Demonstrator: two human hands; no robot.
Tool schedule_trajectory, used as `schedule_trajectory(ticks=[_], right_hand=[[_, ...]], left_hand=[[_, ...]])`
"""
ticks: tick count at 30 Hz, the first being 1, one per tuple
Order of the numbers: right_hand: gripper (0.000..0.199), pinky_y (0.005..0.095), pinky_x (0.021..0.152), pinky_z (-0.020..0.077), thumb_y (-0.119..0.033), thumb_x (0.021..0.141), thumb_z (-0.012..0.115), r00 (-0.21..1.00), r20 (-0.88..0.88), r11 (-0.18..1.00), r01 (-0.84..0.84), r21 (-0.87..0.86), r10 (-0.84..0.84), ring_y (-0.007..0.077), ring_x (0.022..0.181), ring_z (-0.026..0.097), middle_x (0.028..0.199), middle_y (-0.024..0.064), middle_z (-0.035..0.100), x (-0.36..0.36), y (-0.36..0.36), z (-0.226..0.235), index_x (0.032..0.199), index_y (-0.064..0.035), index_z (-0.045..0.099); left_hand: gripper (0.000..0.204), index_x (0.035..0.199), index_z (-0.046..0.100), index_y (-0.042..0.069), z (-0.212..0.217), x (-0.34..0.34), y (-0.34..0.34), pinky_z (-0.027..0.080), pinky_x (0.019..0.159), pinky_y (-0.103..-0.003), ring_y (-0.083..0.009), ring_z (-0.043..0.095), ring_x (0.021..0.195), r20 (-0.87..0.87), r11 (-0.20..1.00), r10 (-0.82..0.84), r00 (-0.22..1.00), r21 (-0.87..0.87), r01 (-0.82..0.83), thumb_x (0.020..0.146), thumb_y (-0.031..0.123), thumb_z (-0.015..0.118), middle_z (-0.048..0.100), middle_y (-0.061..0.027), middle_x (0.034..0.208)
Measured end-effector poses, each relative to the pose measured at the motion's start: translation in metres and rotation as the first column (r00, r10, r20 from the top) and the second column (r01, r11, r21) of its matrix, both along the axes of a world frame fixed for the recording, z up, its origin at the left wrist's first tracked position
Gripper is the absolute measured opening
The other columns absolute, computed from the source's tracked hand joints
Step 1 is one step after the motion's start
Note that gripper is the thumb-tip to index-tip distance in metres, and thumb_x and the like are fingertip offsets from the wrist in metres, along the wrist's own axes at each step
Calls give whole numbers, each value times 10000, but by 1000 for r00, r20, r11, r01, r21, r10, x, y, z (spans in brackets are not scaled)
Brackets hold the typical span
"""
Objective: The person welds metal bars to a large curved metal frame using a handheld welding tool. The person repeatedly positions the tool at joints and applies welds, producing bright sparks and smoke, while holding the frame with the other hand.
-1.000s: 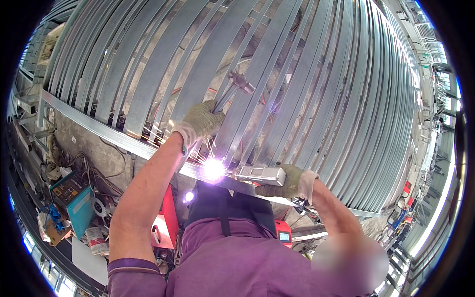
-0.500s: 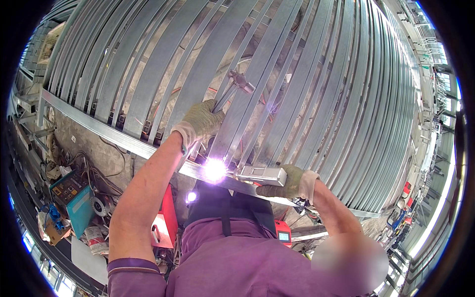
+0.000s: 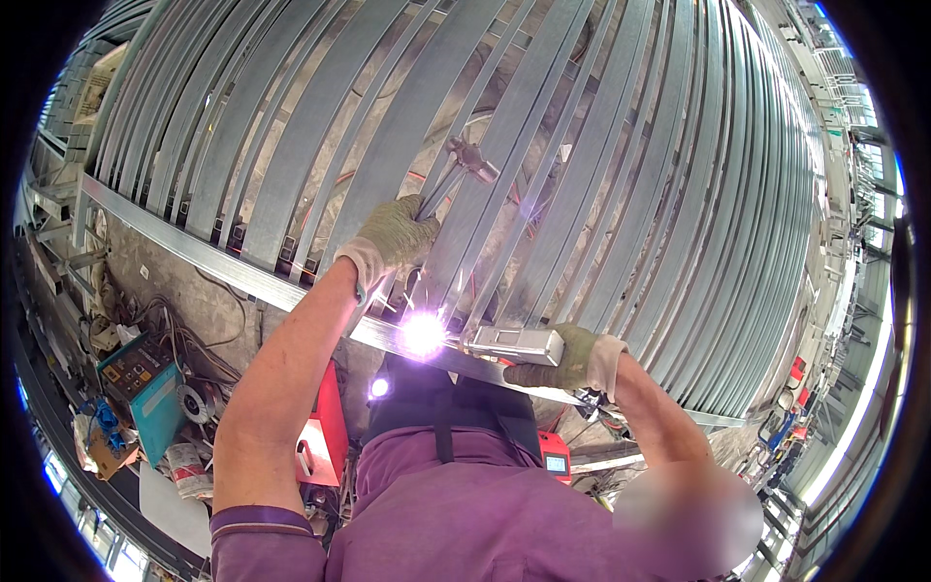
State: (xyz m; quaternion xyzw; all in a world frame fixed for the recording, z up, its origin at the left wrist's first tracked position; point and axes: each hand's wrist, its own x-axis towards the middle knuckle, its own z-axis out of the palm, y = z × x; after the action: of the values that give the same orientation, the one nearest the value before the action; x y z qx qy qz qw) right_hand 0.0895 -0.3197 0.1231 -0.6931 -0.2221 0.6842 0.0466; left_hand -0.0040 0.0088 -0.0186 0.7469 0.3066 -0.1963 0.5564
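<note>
My left hand (image 3: 396, 236), in a green knitted glove, is closed around the handle of a hammer (image 3: 473, 160). The hammer's head points away from me above the grey metal bars (image 3: 388, 170). Wrapped in a matching glove, my right hand (image 3: 574, 357) grips a boxy silver welding torch (image 3: 519, 343). The torch's tip points left at a glaring white-violet weld spot (image 3: 423, 334), with small sparks around it. That glare lies on the near metal rail (image 3: 242, 275), where the bars meet it, and hides the joint beneath.
A teal machine with a dark control panel (image 3: 155, 398) stands on the floor at left, beside tangled cables (image 3: 179, 339). Close to my body are a red case (image 3: 325, 436) and a red unit with a small screen (image 3: 555, 456). Gaps between the bars show cables on the floor.
The torch and the weld glare have crept slightly right along the rail, and more sparks fly. My left hand and the hammer stay in place.
</note>
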Motion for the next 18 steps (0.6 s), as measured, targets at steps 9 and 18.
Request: schedule_trajectory(ticks=[9, 18], right_hand=[[774, 376, 1131, 546, -593, 952, 863, 999, -15, 999, 48, 3, -47, 223, 1359, 693, 1471, 92, 754, 2, 3, 8, 1594, -224, 638], [766, 379, 1098, 557, -605, 952, 858, 1000, 4, 1000, -10, 0, 10, 228, 1311, 720, 1422, 108, 777, 3, 5, 15, 1569, -195, 660]], left_hand=[[265, 1206, 760, 22, 27, 5, -3, 534, 766, -360, -180, 686, 839, -61, 1000, 8, 998, -9, -9, 1040, 228, 750, 779, -80, 942], [238, 1170, 752, 28, 12, 2, -2, 519, 703, -350, -158, 665, 774, -34, 999, 24, 999, -40, -25, 1043, 229, 745, 778, -77, 932]])
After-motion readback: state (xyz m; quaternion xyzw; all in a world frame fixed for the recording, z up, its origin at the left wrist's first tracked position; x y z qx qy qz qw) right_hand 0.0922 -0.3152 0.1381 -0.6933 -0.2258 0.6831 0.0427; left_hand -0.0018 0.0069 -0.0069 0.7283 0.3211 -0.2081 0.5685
